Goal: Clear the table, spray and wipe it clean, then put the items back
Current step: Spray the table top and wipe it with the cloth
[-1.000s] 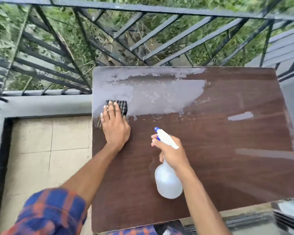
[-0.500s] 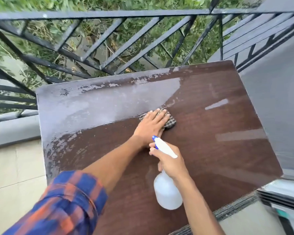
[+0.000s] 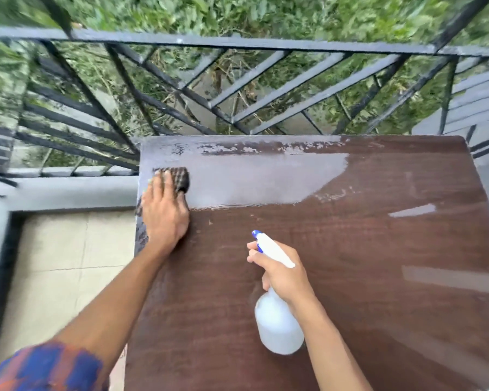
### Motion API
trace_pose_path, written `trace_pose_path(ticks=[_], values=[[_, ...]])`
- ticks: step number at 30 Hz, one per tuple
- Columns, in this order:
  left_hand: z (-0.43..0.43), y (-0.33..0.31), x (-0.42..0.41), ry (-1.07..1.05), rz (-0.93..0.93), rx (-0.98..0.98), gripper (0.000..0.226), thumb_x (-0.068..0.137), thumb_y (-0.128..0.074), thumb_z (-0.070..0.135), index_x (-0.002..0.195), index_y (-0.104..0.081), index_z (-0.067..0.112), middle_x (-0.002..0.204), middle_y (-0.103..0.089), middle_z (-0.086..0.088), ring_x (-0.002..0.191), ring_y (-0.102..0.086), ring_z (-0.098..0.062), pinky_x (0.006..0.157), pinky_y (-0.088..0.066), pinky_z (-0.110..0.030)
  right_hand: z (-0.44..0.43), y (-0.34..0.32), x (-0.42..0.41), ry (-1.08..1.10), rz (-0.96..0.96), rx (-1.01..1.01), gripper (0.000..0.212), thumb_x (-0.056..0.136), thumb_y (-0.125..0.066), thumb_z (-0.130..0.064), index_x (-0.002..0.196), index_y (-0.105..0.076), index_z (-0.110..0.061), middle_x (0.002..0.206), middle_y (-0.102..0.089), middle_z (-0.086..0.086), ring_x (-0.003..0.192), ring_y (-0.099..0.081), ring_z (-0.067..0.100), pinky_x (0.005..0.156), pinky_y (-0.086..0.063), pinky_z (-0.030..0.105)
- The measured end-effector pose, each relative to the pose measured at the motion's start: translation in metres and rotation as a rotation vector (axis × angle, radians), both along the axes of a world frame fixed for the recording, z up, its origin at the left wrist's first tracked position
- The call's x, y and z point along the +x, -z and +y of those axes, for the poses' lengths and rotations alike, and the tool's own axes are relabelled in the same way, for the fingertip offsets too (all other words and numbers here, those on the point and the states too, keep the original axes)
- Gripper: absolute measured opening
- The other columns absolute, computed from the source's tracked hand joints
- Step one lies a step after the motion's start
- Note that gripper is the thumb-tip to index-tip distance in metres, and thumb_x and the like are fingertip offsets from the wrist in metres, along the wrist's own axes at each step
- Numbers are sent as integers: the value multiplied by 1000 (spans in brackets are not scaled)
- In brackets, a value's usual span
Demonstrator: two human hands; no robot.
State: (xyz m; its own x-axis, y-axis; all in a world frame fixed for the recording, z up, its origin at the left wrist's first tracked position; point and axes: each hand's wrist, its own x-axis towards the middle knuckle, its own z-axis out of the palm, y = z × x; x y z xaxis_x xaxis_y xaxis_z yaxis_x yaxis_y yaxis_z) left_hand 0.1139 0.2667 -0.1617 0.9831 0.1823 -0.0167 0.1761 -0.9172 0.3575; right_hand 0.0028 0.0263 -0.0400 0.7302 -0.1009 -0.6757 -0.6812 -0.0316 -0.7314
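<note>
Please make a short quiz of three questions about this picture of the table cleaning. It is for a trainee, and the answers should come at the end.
1. True or false: the left hand presses a dark cloth flat on the brown table, near its far left corner.
2. What does the right hand grip? A) a sponge B) a spray bottle C) a cup
3. Fill in: the wet film lies on the table's ____ part, beside the railing.

Key: 1 true; 2 B; 3 far.
</note>
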Motion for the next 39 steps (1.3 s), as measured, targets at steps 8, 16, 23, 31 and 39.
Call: trace_pose_path(ticks=[8,16,23,31,39], values=[[12,0,-18,-141,22,28,61,97,-45,29,152,-34,6,156,-35,-22,141,-33,-42,119,-24,-51,33,-4,16,-162,-27,34,9,93,-71,-10,96,-79,-13,87,-65,6,42,-41,13,48,-41,21],[28,1,91,-64,2,49,65,97,-32,33,152,-29,-1,158,-27,-28,145,-26,-43,123,-15,-48,43,1,38,-195,-74,58,6,90,-74,-18,91,-78,-23,71,-59,-4,53,-44,13,47,-41,26],[-12,1,118,-183,0,54,59,98,-38,29,153,-32,8,160,-29,-18,145,-26,-40,121,-18,-51,8,3,40,-165,-98,41,8,92,-73,-19,94,-79,-23,69,-56,-6,53,-46,12,49,-45,28],[-159,-7,126,115,32,53,62,95,-41,31,152,-34,9,158,-33,-18,145,-28,-39,119,-21,-51,-66,4,24,-64,-128,-13,9,92,-73,-17,91,-79,-24,74,-60,-1,50,-46,16,49,-44,30],[-334,-14,103,514,112,58,65,96,-41,32,157,-24,15,165,-21,-10,150,-19,-33,121,-14,-48,-150,2,-4,101,-107,-95,13,93,-74,-12,90,-80,-23,81,-69,-8,57,-49,18,47,-43,29]])
